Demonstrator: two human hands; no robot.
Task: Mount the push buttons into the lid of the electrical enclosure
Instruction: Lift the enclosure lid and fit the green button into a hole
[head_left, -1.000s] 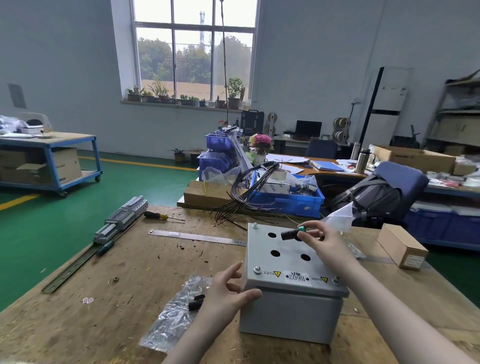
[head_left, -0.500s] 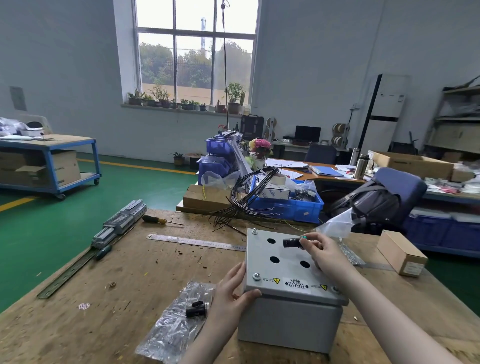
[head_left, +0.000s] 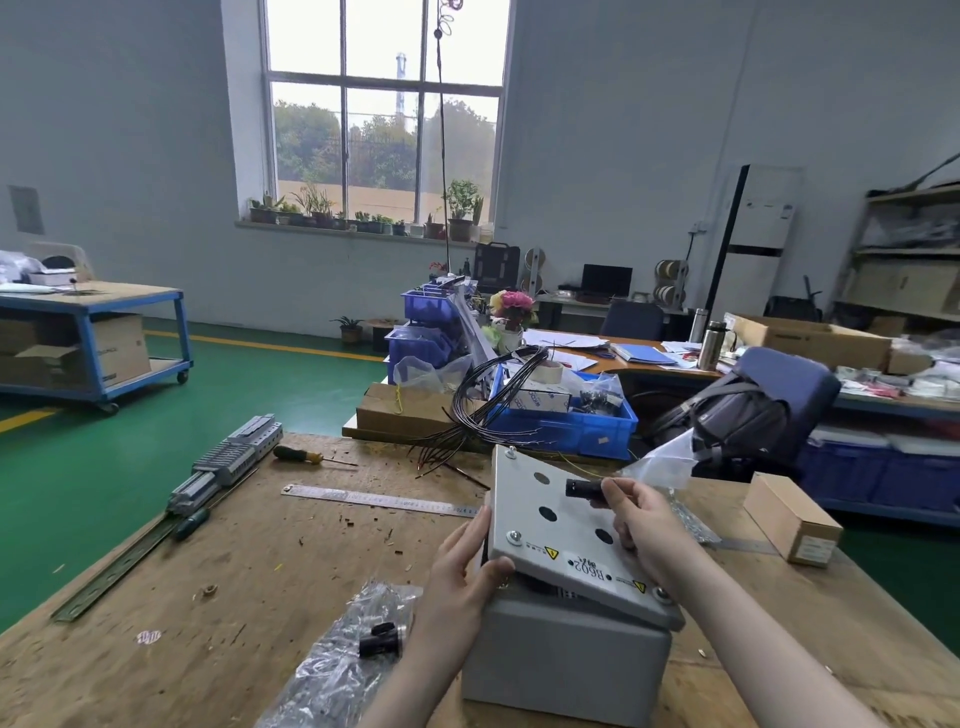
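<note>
A grey enclosure box (head_left: 566, 660) stands on the wooden bench. Its grey lid (head_left: 524, 501), with three round holes showing, is lifted off the box and tilted up at its left side. My left hand (head_left: 462, 566) grips the lid's left front corner. My right hand (head_left: 641, 514) holds a black push button (head_left: 582, 488) by its head, lying sideways just above the lid's right rear part. More black button parts (head_left: 379, 639) lie on a clear plastic bag (head_left: 337, 670) left of the box.
A steel ruler (head_left: 374, 500), a screwdriver (head_left: 306, 457), a terminal-block rail (head_left: 223, 462) and a DIN rail (head_left: 119, 566) lie to the left. A small cardboard box (head_left: 789, 519) sits at right. A blue crate (head_left: 566, 415) with black wires stands behind the bench.
My left hand has taken the lid's left front corner and raised it off the box, so the lid now tilts. The right hand keeps the button over the lid.
</note>
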